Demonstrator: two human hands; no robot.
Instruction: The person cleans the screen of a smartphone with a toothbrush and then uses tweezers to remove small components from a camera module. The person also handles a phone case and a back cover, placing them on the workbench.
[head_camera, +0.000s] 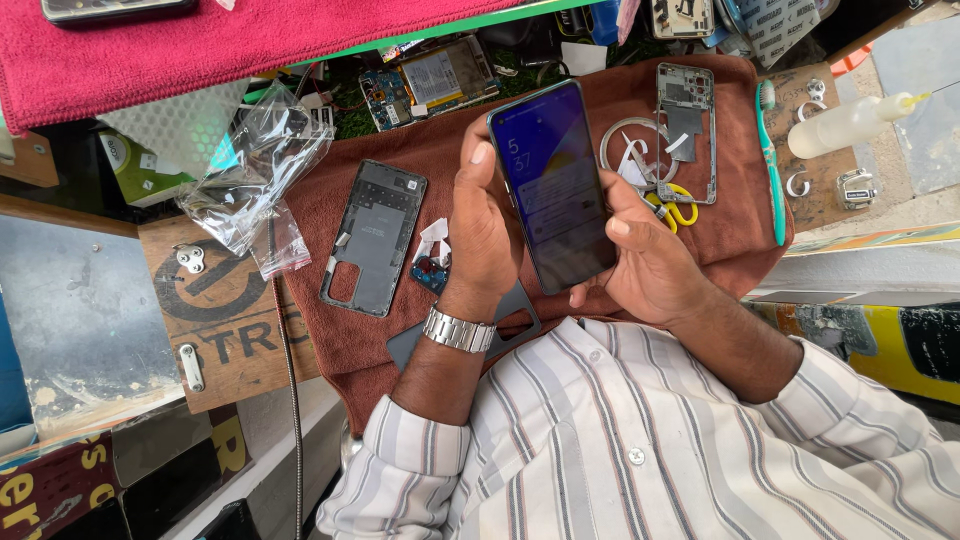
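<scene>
I hold a smartphone (555, 180) with a lit screen upright above a brown towel (745, 235). My left hand (483, 230), a metal watch on its wrist, grips the phone's left edge with the thumb on the rim. My right hand (650, 262) supports the right edge and lower end, its thumb resting on the glass. A dark flat cover (518, 318) lies under my left wrist.
On the towel lie a dark phone back cover (375, 235), a small blue part (430, 272), a bare phone frame (686, 130), yellow-handled scissors (675, 207) and a tape ring (618, 140). A green toothbrush (772, 160), squeeze bottle (850, 125), plastic bags (250, 170) and circuit boards (430, 80) surround it.
</scene>
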